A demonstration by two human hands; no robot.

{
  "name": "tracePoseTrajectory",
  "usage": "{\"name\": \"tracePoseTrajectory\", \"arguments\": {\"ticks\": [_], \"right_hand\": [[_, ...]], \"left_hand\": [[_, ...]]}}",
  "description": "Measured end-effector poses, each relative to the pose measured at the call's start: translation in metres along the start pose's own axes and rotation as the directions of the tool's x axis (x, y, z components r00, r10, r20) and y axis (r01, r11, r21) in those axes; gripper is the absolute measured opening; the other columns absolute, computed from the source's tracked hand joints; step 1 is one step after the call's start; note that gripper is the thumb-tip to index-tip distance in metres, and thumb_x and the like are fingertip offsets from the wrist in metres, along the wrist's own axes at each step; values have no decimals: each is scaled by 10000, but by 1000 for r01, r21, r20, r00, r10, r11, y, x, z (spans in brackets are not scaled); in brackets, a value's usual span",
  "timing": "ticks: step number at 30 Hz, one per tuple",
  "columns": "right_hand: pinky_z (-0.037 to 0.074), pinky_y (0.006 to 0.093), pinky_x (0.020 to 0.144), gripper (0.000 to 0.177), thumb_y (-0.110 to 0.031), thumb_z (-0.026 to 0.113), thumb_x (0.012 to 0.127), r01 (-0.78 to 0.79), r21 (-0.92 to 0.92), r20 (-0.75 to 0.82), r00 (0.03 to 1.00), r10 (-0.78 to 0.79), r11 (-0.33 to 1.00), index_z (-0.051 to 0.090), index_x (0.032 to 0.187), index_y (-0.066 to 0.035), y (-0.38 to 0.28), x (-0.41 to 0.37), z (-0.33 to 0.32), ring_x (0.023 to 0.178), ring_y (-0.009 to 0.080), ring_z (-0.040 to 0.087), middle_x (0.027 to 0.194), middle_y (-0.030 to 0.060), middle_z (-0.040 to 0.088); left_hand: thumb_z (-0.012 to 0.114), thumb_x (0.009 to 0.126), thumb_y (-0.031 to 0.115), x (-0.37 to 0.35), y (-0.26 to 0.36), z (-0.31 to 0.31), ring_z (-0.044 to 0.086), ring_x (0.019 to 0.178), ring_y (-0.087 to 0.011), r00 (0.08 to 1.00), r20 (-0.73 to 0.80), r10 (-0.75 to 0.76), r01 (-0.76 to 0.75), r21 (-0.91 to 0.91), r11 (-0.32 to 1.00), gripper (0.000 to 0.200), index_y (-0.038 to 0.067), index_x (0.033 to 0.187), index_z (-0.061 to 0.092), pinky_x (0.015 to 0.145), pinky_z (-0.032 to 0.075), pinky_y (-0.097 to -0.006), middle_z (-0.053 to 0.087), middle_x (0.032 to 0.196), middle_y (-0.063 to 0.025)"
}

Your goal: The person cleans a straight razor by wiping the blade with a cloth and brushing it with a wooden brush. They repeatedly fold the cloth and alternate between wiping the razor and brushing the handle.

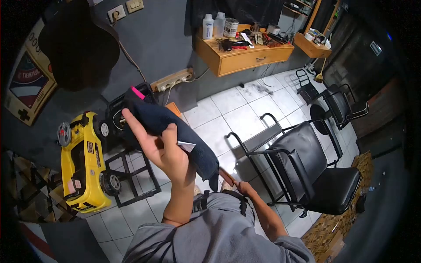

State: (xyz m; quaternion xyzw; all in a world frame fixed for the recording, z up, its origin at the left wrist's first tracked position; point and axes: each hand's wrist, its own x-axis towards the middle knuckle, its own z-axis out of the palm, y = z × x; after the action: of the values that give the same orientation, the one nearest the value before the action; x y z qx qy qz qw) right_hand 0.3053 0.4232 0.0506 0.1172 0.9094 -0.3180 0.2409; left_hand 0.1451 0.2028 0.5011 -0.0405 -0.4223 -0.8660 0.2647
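In front of me a long dark blue cloth [197, 153] hangs at a slant, its lower end close to my body. My left hand [162, 151] grips it, with one finger stretched along the edge and the thumb on the fabric; the other fingers are mostly hidden. A small white tag-like piece [187, 146] shows beside the thumb. Low by my right side, my right hand [247, 188] is closed around a thin brown stick [227, 176]. The cloth's end covers part of that stick, so its full length cannot be seen.
A yellow toy car [83, 162] and a black metal frame [136, 175] stand to the left. Black chairs [302, 162] occupy the right side. Against the wall, a wooden drawer shelf [245, 59] carries bottles and tools. A power strip [173, 81] and cables run below.
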Motion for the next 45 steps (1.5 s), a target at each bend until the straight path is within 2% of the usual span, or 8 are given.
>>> {"name": "tracePoseTrajectory", "arguments": {"ticks": [4,9,12,17,26,32,38,45], "right_hand": [[389,339,456,581,-522,311,980,10,630,-139,985,99,776,517,749,-30,-93,-46,-80,492,180,491,599,91,513],[154,246,418,569,-662,276,916,128,986,-150,964,-219,-109,365,731,-131,-230,-115,-162,468,71,188,568,-59,239],[258,244,430,536,-551,278,979,220,796,-9,936,-353,564,406,750,-84,-227,-89,-149,478,108,303,564,-18,333],[488,441,628,497,-431,362,980,349,-50,37,937,-348,936,622,1013,-9,-119,-14,-39,784,290,661,798,232,646],[427,377,434,636,-566,326,953,-180,277,-126,967,222,944,540,722,-13,-2,-24,-30,478,225,552,659,175,566],[183,240,384,522,-593,272,959,205,979,-202,969,-146,11,369,745,-127,-203,-120,-169,433,60,204,571,-66,248],[454,363,575,475,-422,357,989,348,401,-95,936,-339,848,574,942,-2,-184,-67,-118,653,269,587,691,156,581],[467,454,747,623,-568,354,940,-50,-13,39,998,50,999,622,914,-6,6,-17,-9,793,405,605,789,216,637]], "left_hand": [[491,784,-83,-18,-21,-4,408,639,-31,993,112,-42,21,183,983,815,62,1492,113,542,340,-158,533,1013,-24],[514,809,-81,-43,-52,10,436,723,-46,987,160,-23,-5,173,985,818,14,1483,61,624,391,-183,353,1377,-117],[500,804,-89,-42,-58,22,450,801,-57,984,175,25,-53,156,986,818,10,1482,53,689,400,-183,299,1410,-123],[494,804,-83,-20,-40,35,428,700,-25,978,186,98,-113,76,991,821,22,1486,48,594,363,-159,452,1201,-67],[496,815,-69,-15,-36,14,451,807,-78,998,68,-3,-8,170,985,787,18,1483,90,730,382,-190,448,1210,-67],[505,850,-56,-60,-72,28,436,942,-112,985,166,34,-80,280,957,791,7,1482,34,847,388,-223,331,1333,-108],[483,852,-63,-50,-80,42,444,813,-76,969,238,60,-119,242,963,792,38,1490,24,706,388,-193,427,1164,-69],[488,822,-82,-26,-62,33,374,626,-26,992,114,53,-74,183,980,781,66,1492,116,523,309,-164,514,942,20]]}}
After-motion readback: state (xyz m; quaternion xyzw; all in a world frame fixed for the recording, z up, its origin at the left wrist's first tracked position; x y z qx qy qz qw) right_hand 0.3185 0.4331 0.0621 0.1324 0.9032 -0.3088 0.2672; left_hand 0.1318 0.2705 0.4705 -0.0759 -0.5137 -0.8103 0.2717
